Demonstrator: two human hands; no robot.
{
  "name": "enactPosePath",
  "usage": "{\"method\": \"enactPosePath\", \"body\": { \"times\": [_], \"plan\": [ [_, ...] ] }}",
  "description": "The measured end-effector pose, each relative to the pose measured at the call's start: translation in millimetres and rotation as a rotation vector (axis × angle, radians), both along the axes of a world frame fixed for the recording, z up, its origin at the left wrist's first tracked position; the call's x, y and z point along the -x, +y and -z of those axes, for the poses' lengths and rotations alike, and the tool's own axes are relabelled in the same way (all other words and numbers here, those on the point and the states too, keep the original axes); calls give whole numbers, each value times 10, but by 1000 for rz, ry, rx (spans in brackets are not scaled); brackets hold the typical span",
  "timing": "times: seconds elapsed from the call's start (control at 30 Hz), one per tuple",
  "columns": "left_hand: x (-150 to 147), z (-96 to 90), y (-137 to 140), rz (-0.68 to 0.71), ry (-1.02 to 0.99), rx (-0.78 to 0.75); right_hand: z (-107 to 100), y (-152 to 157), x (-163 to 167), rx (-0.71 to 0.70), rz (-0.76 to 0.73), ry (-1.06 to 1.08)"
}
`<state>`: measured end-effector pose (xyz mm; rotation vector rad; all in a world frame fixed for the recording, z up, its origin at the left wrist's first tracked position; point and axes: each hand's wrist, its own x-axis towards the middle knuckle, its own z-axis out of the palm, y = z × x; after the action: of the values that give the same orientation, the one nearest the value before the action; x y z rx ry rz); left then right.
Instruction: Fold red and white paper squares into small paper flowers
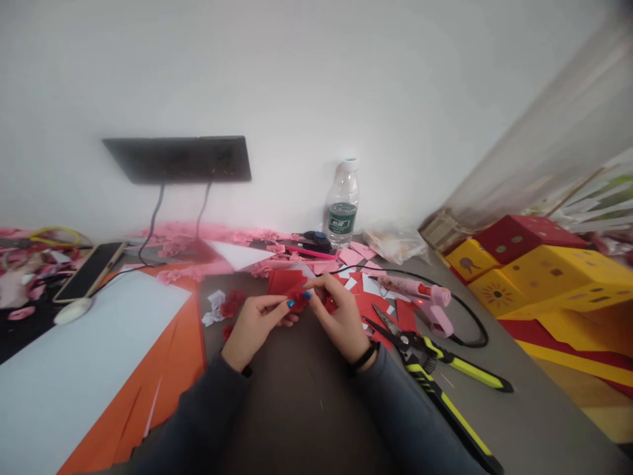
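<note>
My left hand and my right hand meet over the middle of the table, fingertips closed on a small piece of red paper. Its exact shape is partly hidden by my fingers. Directly behind it lie flat red paper pieces. Left of my left hand sit small red paper flowers and a white paper flower. A pink hot glue gun with a small red light lies right of my right hand. Nearer to me are black and yellow pliers, their jaws apart.
White sheets and orange paper cover the left side, with a phone and white mouse behind. A water bottle stands by the wall. Yellow and red boxes are stacked right. The glue gun's black cord loops nearby.
</note>
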<state>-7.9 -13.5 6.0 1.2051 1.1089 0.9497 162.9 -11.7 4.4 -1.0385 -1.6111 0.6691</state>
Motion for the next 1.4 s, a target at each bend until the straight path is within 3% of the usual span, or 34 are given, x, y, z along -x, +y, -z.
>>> {"method": "enactPosePath", "body": {
  "times": [0.2,0.4,0.73,1.0,1.23,1.4],
  "plan": [
    [-53,38,-8,-141,-18,-68,32,-44,64,-74,44,-101],
    [-77,7,-31,-49,-80,-20,33,-10,51,-43,-16,-31],
    [-62,-7,-22,-66,-157,23,68,41,1,76,-114,147],
    [-97,-14,-37,-24,-33,-50,46,18,28,-114,-2,-119],
    [-115,21,-38,-65,-119,-5,93,13,27,-225,64,-260],
    [-125,33,-32,-120,-227,84,127,19,13,-289,17,-269]
  ]
}}
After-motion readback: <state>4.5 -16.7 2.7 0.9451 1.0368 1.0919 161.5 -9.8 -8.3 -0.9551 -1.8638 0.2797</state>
